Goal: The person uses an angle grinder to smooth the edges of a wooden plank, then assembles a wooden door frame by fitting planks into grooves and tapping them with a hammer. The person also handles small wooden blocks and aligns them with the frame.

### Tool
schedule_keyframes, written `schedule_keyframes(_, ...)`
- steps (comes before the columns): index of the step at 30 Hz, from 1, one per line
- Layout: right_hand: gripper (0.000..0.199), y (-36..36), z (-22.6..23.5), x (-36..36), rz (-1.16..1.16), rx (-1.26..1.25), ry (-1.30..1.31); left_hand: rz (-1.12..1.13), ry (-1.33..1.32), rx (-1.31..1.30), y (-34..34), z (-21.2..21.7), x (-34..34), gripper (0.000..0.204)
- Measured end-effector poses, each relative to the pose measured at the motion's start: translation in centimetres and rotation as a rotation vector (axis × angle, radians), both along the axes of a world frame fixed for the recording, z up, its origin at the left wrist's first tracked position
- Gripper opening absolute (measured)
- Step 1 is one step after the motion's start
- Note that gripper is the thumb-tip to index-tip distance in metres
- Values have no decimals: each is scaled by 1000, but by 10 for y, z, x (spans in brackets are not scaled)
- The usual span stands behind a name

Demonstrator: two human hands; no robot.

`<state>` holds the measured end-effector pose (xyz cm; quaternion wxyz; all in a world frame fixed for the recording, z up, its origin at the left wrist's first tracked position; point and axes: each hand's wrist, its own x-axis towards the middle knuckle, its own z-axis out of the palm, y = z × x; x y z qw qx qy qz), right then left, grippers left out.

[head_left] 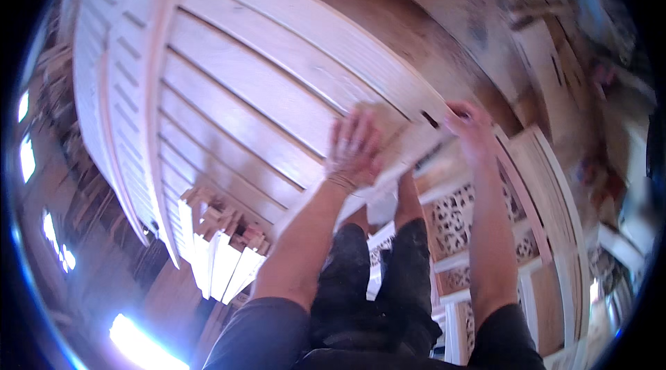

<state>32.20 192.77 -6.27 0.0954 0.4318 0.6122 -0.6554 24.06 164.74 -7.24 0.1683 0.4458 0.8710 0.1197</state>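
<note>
A large pale wooden panel [243, 79] with long dark grooves stretches from the upper left to the middle. My left hand [355, 144] lies on its face near the right end, fingers stretched out and slightly blurred. Beside those fingers is a tan patch [388, 120]; whether it is a loose sheet or bare wood I cannot tell. At the panel's right corner, my right hand [470, 124] has its fingers curled on the edge, close to a dark slot [429, 119]. Its fingertips are partly hidden.
Several wooden pieces are stacked [222, 231] below the panel, left of my legs. At the right stands a pale wooden frame [555, 224] with carved openwork panels [454, 221]. Loose boards [548, 58] lie at the upper right, and more wood is piled at the far left.
</note>
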Motion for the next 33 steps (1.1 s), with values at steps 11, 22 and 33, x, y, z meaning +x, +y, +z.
schedule_keyframes(11, 27, -33, -36, 87, 564, 984, -46, -44, -208, -212, 6, 63, -16, 62)
schedule_keyframes(22, 16, 1, 48, 366, 1421, 874, 87, 676, -703, 165, -200, 90, 104, 51)
schedule_keyframes(33, 7, 26, 127, 173, 1290, 1075, 244, 1837, -714, -148, -428, 227, 368, 61)
